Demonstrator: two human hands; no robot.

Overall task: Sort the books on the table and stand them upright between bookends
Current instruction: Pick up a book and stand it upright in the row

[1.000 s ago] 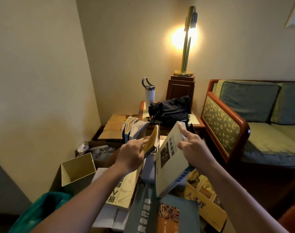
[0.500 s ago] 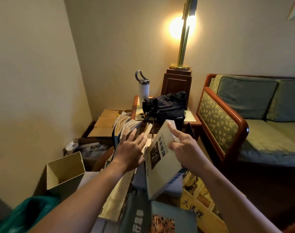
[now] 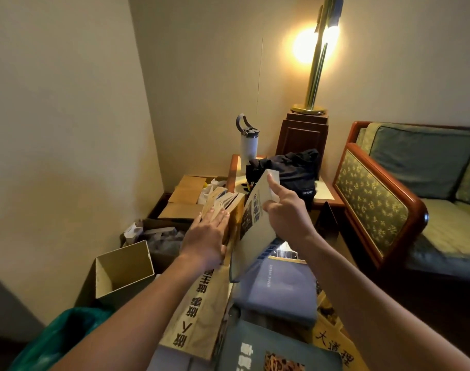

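Upright books point(image 3: 224, 200) pressed by left hand point(image 3: 205, 236), fingers straight together, tilted pale book point(image 3: 251, 231) at 3 o'clock gripped by right hand point(image 3: 286, 213), forefinger extended.

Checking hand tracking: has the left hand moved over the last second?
Yes. The left hand shifted left, off the yellow book and flat onto the leaning books, nearer the cardboard boxes.

Domestic sitting room, as I view it through the head camera: a wood-framed sofa point(image 3: 426, 162) with green cushions, a lit brass lamp point(image 3: 315, 76) on a dark wooden stand point(image 3: 303, 137) in the corner, and a side desk point(image 3: 326, 191) bearing a flask point(image 3: 248, 148) and a black bag point(image 3: 295, 167).
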